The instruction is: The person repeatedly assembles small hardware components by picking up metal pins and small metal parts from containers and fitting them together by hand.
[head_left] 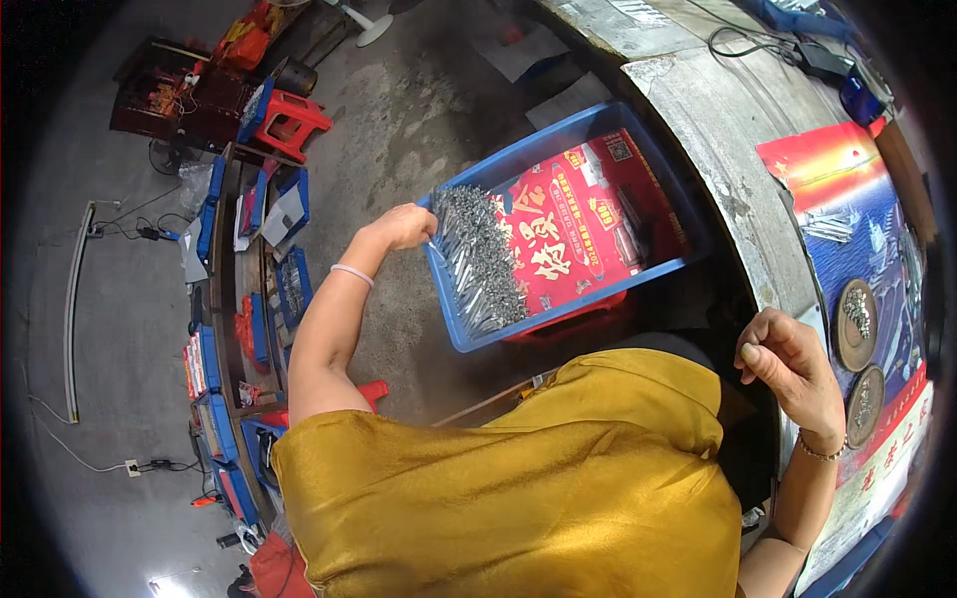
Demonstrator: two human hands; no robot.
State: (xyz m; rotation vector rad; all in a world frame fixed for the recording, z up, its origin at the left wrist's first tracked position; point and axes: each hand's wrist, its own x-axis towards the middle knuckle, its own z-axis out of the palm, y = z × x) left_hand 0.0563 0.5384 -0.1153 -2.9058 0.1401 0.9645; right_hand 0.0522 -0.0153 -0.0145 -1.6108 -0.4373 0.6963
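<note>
My left hand (407,228) is closed at the near-left corner of a blue plastic tray (608,291), its fingers on the rim. Packed into the tray's left end is a dense pile of thin silvery metal pins (477,261). A red printed sheet (570,224) lines the rest, with a few loose metal pieces on it. My right hand (795,369) is raised by the workbench edge, thumb and fingers curled together. Whatever those fingers may hold is hidden. Beside it on the bench are two round brown dishes, one (843,344) holding small metal parts.
The workbench (698,130) curves along the right, bearing a colourful printed sheet (847,199), loose metal pins (829,225) and a cable. Under the tray shows a red stool (583,311). A rack (231,299) with several blue bins runs along the left, near another red stool (292,125).
</note>
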